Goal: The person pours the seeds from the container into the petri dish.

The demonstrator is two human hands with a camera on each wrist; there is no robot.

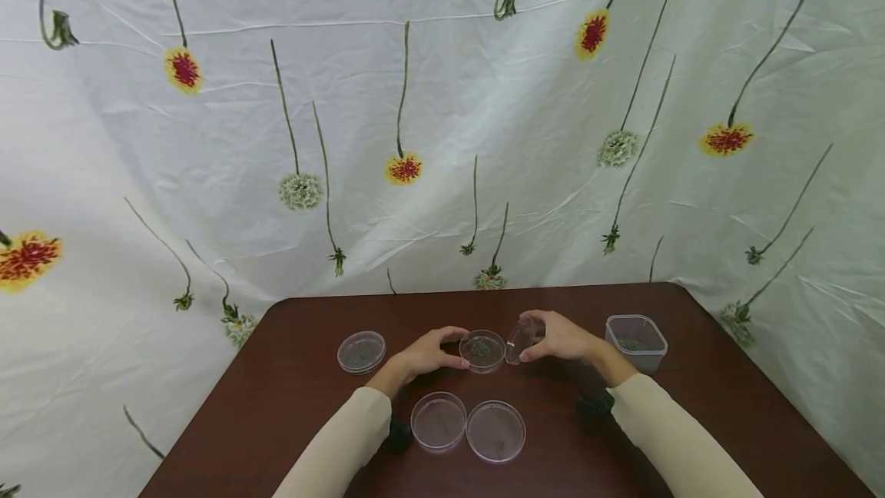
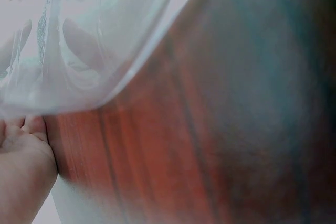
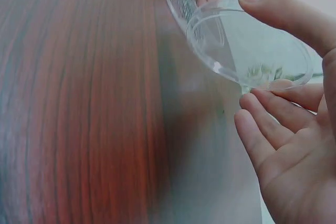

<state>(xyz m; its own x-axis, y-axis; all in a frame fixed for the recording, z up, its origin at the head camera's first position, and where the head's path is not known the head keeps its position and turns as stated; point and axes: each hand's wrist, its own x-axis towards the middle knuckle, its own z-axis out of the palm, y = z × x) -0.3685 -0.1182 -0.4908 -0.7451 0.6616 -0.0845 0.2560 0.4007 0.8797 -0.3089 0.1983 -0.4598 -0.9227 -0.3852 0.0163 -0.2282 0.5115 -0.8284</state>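
Observation:
In the head view, my left hand holds a clear petri dish by its sides, thumb and fingers around the rim. Small dark green bits lie in that dish. My right hand pinches a clear petri dish lid between thumb and fingers. The lid stands tilted on edge, close beside the dish's right side. In the right wrist view the thumb is on the upper rim of the lid, with fingertips at the lower rim. The left wrist view is mostly filled by blurred clear plastic, with part of my left hand below.
Two clear petri dishes, a left one and a right one, lie side by side nearer me. A covered-looking petri dish with dark bits sits at left. A clear plastic tub with green bits stands at right on the brown table.

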